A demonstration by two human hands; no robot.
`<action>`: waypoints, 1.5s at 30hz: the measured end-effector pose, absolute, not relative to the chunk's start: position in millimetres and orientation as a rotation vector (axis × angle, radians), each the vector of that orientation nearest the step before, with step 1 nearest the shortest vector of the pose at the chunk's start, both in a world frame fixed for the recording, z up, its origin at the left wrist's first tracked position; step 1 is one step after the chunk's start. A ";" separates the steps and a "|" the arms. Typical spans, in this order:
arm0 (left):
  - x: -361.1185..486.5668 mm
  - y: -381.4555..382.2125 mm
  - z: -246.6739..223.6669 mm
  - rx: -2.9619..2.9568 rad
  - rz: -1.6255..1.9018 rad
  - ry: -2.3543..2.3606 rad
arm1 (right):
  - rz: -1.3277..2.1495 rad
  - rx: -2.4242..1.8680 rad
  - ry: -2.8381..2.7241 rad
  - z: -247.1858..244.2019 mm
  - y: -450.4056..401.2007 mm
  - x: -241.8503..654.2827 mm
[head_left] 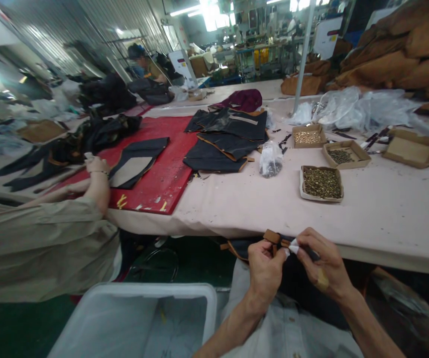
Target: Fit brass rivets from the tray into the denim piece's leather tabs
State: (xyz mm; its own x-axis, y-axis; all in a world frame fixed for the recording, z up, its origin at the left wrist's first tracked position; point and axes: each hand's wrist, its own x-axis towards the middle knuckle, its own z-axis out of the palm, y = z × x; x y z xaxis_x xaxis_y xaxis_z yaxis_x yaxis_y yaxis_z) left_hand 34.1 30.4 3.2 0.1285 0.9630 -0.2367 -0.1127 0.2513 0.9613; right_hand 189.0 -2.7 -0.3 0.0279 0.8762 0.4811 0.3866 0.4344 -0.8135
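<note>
My left hand (265, 271) and my right hand (321, 263) meet just below the near edge of the pale work table (386, 219). Between them they pinch a dark garment piece with brown trim (274, 237). The left fingers close on a brown tab of it. The right fingertips, some wrapped in white tape, grip the dark cloth beside that tab. The rest of the piece hangs down over my lap and is mostly hidden.
Three cardboard trays of small metal fittings (321, 183) sit on the table, with a clear bag (270, 160) and stacked dark fabric pieces (229, 139). A co-worker's arm (95, 191) rests on a red mat (162, 174) at left. A white plastic bin (140, 318) stands below.
</note>
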 end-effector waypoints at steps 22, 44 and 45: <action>29.5 35.1 8.5 0.852 0.997 0.943 | 0.150 -1.288 -1.776 -7.9 -11.1 179.2; 28.0 36.6 8.7 0.432 0.897 0.886 | 0.493 -1.509 -1.356 -11.3 -13.3 179.6; 28.0 36.4 8.0 0.429 0.902 0.885 | 0.482 -1.498 -1.374 -12.0 -14.5 179.2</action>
State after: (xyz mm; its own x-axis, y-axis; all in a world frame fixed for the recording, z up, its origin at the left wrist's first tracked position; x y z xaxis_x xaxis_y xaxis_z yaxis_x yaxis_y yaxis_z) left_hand 28.0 36.4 8.0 0.3133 0.8203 -0.4784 -0.4940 0.5710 0.6557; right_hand 179.2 -14.5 -12.0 0.2737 0.9057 0.3237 0.5047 0.1513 -0.8499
